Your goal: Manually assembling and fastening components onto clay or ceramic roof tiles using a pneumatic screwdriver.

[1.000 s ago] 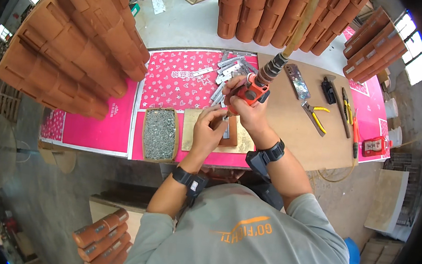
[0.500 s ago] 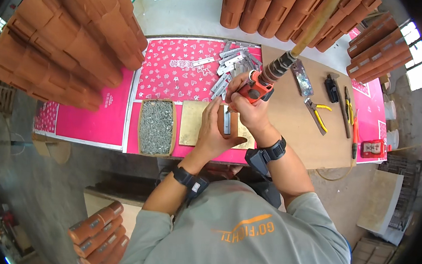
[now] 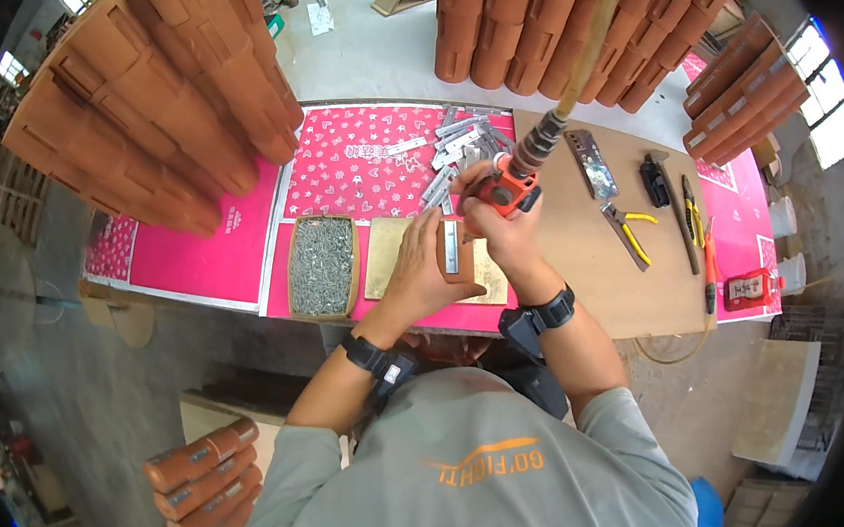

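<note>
My left hand (image 3: 417, 275) curves round a reddish-brown terracotta-coloured piece (image 3: 466, 263), its fingers along the left side and its thumb across the near end. Along the top of this piece lies a narrow silver metal plate (image 3: 452, 247). Beneath them is a flat yellowish board (image 3: 384, 248). My right hand (image 3: 507, 235) grips an orange-red power driver (image 3: 505, 186) whose hose rises up and away. The driver's tip is hidden behind my right hand, near the plate's far end. Just beyond my hands lie loose silver metal plates (image 3: 465, 143) in a heap.
Left of the board stands a box of small screws (image 3: 322, 265). Brown ribbed pieces are stacked at the left (image 3: 146, 89) and at the back (image 3: 508, 30). On the right lie a phone (image 3: 592, 165), pliers (image 3: 630, 232), a hammer (image 3: 676, 205) and a red bottle (image 3: 747, 290).
The whole view has shifted slightly, with the table lower in it. My hands keep nearly the same hold on the piece and the driver.
</note>
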